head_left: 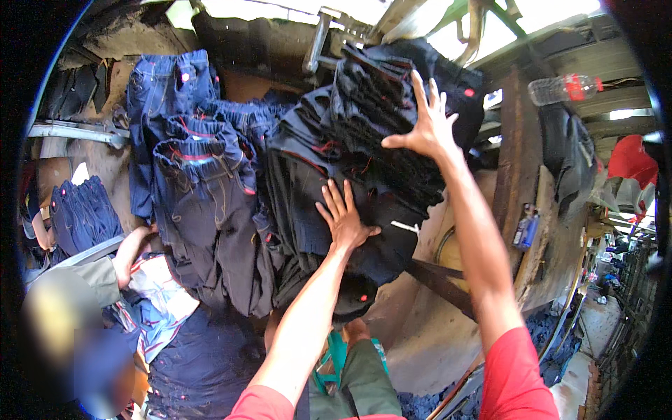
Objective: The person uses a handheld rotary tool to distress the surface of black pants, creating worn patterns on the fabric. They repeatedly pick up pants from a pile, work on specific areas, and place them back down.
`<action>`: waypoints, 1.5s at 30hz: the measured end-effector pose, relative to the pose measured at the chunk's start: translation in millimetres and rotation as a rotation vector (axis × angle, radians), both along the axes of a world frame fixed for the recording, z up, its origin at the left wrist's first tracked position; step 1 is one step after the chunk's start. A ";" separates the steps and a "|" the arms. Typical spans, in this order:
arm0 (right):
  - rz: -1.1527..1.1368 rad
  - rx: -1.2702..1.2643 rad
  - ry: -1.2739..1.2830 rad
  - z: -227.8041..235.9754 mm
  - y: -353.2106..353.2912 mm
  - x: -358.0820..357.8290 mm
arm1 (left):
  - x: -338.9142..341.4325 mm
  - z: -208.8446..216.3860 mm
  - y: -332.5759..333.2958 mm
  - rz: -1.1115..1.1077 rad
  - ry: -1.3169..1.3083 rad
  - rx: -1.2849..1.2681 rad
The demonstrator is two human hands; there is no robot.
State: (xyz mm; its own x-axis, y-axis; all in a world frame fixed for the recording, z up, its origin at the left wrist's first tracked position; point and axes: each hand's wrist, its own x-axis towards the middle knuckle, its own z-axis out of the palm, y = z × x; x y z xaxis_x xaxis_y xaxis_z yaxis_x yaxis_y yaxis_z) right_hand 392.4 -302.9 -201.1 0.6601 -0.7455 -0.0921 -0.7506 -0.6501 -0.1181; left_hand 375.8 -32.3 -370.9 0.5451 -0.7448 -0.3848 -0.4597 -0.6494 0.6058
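Note:
A thick stack of black trousers (pixel 301 189) lies in front of me, its edges layered and hanging over my lap. My left hand (pixel 344 222) rests flat on the stack with its fingers spread. Farther up and to the right, my right hand (pixel 428 126) is over the gathered waistbands of the pile, its fingers wide apart; whether it touches the cloth I cannot tell. Neither hand grips anything. Beside the stack on the left lie dark blue jeans (pixel 203 157) with elastic waists. A short white strip (pixel 404 226) shows at the right edge of the black cloth.
Another person's arm (pixel 133 252) reaches in at the left, near more dark jeans (pixel 84 217). On the right, a wooden beam (pixel 509 154) stands by a clear plastic bottle (pixel 565 89) and a blue lighter (pixel 526 227). A metal bracket (pixel 318 38) rises at the back.

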 end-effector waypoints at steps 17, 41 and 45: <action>0.072 0.022 0.071 -54.2 -18.2 4.0 | -7.2 -14.7 -15.7 0.037 -0.026 0.103; -0.066 -0.081 0.012 -21.9 244.0 -98.8 | 0.5 -64.3 13.6 -0.091 -0.124 -0.253; -0.016 -0.184 -0.166 -39.4 235.8 -107.0 | 13.2 -69.9 28.9 -0.328 0.073 -0.049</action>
State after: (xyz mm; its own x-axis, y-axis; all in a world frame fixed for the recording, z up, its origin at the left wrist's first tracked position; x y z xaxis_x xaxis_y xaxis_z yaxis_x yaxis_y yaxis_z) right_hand 285.4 -67.1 -240.5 0.6431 -0.7499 0.1549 -0.7410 -0.6605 -0.1213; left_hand 389.0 -3.4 -440.9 0.2462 -0.8945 -0.3732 -0.5934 -0.4435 0.6717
